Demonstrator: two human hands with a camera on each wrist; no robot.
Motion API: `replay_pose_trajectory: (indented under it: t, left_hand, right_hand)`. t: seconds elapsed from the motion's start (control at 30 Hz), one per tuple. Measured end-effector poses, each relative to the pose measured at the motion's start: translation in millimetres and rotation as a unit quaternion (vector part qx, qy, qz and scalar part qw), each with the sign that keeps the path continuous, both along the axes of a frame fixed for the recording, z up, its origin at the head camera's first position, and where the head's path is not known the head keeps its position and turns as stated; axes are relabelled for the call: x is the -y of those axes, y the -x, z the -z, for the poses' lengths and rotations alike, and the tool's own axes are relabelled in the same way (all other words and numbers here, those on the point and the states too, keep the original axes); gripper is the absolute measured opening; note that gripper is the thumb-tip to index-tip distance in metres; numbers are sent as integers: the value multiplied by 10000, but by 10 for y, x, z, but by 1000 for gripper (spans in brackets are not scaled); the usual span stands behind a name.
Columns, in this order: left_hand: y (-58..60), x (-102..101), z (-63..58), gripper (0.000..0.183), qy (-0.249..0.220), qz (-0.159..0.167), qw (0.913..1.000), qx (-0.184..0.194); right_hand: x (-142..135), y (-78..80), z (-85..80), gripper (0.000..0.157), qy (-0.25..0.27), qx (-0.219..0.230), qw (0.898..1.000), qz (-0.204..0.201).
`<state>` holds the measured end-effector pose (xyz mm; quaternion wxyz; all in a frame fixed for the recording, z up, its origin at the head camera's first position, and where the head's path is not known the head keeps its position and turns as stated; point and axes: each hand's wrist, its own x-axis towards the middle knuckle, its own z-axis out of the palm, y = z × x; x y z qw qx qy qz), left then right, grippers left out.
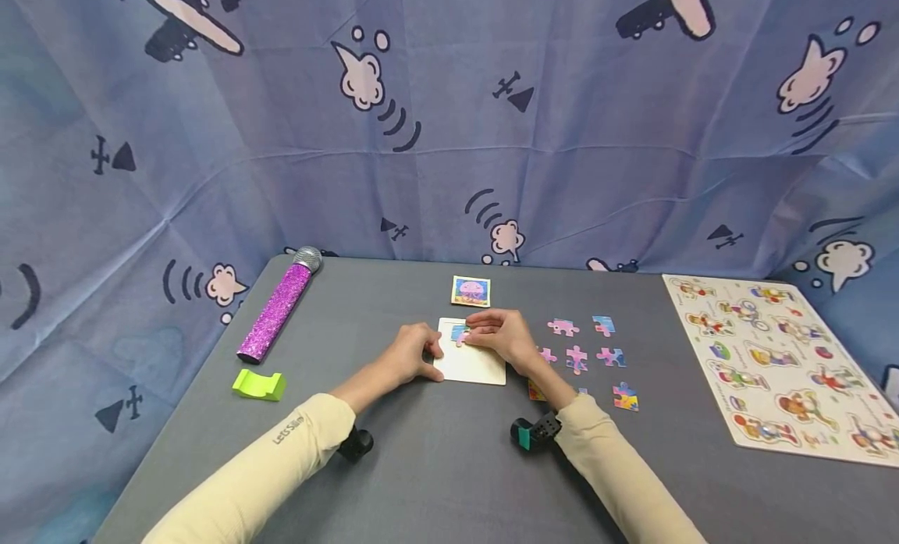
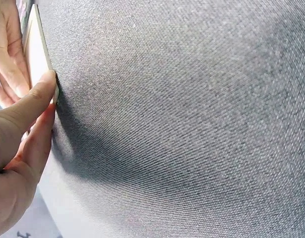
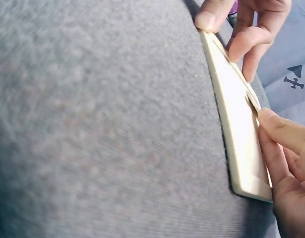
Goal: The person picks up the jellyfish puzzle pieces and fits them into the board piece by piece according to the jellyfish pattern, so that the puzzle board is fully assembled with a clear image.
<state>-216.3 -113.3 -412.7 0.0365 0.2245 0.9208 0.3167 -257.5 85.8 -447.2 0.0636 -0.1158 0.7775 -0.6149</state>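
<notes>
On gray cloth, left fingers grip a square cream tray, right fingers a blue-pink puzzle piece.

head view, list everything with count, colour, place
Table: one, grey, lower half
Backdrop: one, blue, behind table
Microphone: one, purple and silver, table's left
Block: one, lime, nearer than microphone
Puzzle tray: one, cream, table's centre
Picture card: one, multicoloured, behind tray
Held piece: one, blue-pink, over tray
Loose pieces: at least eight, multicoloured, right of tray
Figure board: one, cream, table's right
Sleeves: two, cream, lower frame
Wrist devices: two, black, by sleeves
Left hand: one, tray's left edge
Right hand: one, pinching held piece
</notes>
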Motion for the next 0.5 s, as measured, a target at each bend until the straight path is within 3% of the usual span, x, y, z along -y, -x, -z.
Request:
replay_pose_trajectory:
  t: [0.3, 0.5]
  left_hand:
    - [2, -1, -6, 27, 27, -15, 10000, 8]
    - [3, -1, -7, 27, 33, -33, 10000, 19]
  right_hand:
    - [82, 24, -6, 27, -589, -212, 9980, 65]
    - [104, 48, 4, 26, -685, -498, 9964, -21]
